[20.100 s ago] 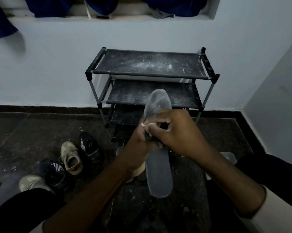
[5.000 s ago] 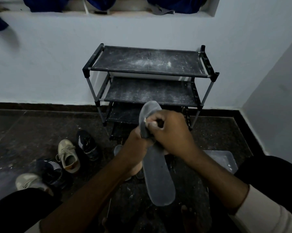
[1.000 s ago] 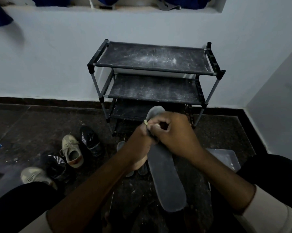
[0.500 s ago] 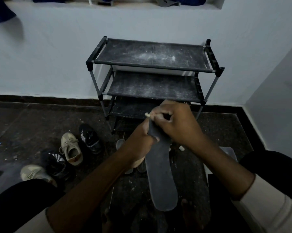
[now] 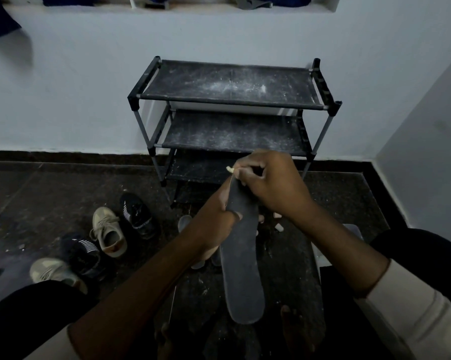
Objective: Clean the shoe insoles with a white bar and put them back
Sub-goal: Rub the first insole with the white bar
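While the left hand curls its fingers round the left edge of the dark insole, holding it above the floor in front of the shoe rack, the right hand pinches a small white bar and sets it at the insole's narrow tip, the end nearest the rack's lowest shelf. The insole runs lengthwise away from the rack, its broad rounded end farthest from it. The rack stands against the pale wall, and its shelves are flecked with white dust. In front of the rack and to its left, a black shoe lies nearest its left leg, with a beige laced shoe just beside it, and a dark striped shoe and a pale shoe farther from the rack. A few white bits lie on the floor before the rack's right leg.
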Motion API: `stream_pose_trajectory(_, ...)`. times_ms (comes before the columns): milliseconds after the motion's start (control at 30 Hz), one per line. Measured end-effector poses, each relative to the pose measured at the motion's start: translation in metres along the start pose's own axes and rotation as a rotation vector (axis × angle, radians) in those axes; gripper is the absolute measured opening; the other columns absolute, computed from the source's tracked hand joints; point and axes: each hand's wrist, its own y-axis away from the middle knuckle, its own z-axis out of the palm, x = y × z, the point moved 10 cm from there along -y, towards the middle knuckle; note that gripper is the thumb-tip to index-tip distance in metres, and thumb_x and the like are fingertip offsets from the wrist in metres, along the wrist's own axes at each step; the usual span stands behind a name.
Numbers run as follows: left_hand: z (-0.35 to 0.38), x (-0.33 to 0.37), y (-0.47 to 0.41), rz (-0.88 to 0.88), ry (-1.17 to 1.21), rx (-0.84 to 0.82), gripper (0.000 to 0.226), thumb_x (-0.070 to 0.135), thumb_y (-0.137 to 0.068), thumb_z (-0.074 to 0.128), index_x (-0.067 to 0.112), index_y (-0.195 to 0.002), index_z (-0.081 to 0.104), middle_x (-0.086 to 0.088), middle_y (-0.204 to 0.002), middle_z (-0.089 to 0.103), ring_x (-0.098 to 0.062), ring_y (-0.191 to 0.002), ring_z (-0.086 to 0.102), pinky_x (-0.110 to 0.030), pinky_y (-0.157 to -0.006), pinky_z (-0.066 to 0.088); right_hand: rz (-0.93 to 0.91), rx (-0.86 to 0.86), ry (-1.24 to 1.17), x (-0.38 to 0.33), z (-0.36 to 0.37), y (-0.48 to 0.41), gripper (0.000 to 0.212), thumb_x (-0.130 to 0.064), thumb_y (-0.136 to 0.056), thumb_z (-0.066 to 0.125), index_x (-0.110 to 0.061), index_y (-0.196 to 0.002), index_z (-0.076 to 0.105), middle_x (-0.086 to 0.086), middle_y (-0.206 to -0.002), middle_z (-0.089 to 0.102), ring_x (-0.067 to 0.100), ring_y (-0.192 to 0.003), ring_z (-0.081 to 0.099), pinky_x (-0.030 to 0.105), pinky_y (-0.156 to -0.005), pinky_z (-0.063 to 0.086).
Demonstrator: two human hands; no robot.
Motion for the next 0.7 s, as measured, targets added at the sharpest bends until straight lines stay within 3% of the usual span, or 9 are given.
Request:
stream_pose_trajectory(133, -0.006, -0.004, -0.002, -0.006, -0.070, 0.007, 0.052, -0.005, -0.103, 0.041, 0.023, -0.146, 0.048, -0.015, -0.133, 0.063, -0.024, -0.116, 0.066, -0.039, -0.089, 0.058, -0.073, -0.082, -0.004, -0.015, 0.012, 0.010, 0.015, -0.008, -0.092, 0.066, -0.015, -0.087, 0.079, 0.000, -0.084, 0.069, 0.007, -0.079, 0.063, 0.030, -0.070, 0.051)
stream_pose_trajectory(233, -0.003, 0.002, -0.003, 0.016, 0.017, 0.008, 0.048, 0.001, -0.109, 0.041, 0.025, -0.151, 0.045, -0.007, -0.137, 0.064, -0.018, -0.119, 0.067, -0.037, -0.091, 0.060, -0.003, 0.036, -0.007, 0.001, -0.003, 0.000, 0.017, -0.007, -0.092, 0.065, -0.012, -0.083, 0.078, -0.001, -0.080, 0.068, 0.007, -0.076, 0.061, 0.028, -0.068, 0.048)
stream_pose_trajectory(400, -0.007, -0.004, -0.005, 0.010, 0.007, -0.001, 0.051, -0.006, -0.104, 0.043, 0.023, -0.145, 0.051, -0.004, -0.127, 0.069, -0.029, -0.121, 0.065, -0.032, -0.084, 0.059, -0.049, -0.006, -0.010, -0.011, 0.008, 0.009, 0.016, -0.006, -0.091, 0.066, -0.014, -0.091, 0.080, -0.001, -0.086, 0.070, 0.007, -0.079, 0.065, 0.029, -0.071, 0.053)
stream_pose_trajectory(467, -0.004, -0.001, -0.004, 0.016, 0.030, 0.000, 0.052, -0.001, -0.107, 0.042, 0.035, -0.142, 0.054, 0.002, -0.137, 0.065, -0.024, -0.131, 0.060, -0.040, -0.097, 0.056, 0.008, 0.056, 0.012, 0.001, -0.003, 0.003, 0.016, -0.006, -0.091, 0.066, -0.013, -0.089, 0.080, -0.001, -0.084, 0.072, 0.007, -0.077, 0.065, 0.032, -0.071, 0.053)
stream_pose_trajectory(533, -0.005, -0.002, -0.007, -0.006, 0.052, 0.023, 0.045, 0.003, -0.109, 0.042, 0.033, -0.138, 0.058, -0.008, -0.144, 0.060, -0.030, -0.135, 0.056, -0.055, -0.108, 0.048, 0.111, 0.140, -0.004, 0.020, -0.021, -0.003, 0.015, -0.006, -0.091, 0.068, -0.012, -0.088, 0.080, -0.006, -0.082, 0.073, 0.004, -0.074, 0.067, 0.030, -0.073, 0.057)
stream_pose_trajectory(600, -0.014, -0.009, -0.012, -0.056, 0.073, 0.069, 0.043, -0.007, -0.100, 0.051, 0.012, -0.139, 0.056, -0.026, -0.140, 0.058, -0.042, -0.129, 0.058, -0.062, -0.107, 0.045, 0.196, 0.177, -0.132, 0.034, -0.031, -0.002, 0.010, -0.008, -0.091, 0.070, -0.010, -0.089, 0.079, -0.005, -0.077, 0.074, 0.007, -0.069, 0.070, 0.032, -0.071, 0.061)
stream_pose_trajectory(700, -0.029, -0.017, -0.012, -0.094, 0.206, 0.117, 0.067, -0.002, -0.077, 0.069, 0.015, -0.141, 0.057, -0.019, -0.130, 0.068, -0.041, -0.120, 0.065, -0.061, -0.102, 0.051, 0.270, 0.124, -0.235, 0.045, -0.026, 0.007, 0.007, -0.009, -0.091, 0.072, -0.009, -0.091, 0.079, 0.002, -0.074, 0.076, 0.019, -0.066, 0.073, 0.039, -0.068, 0.064)
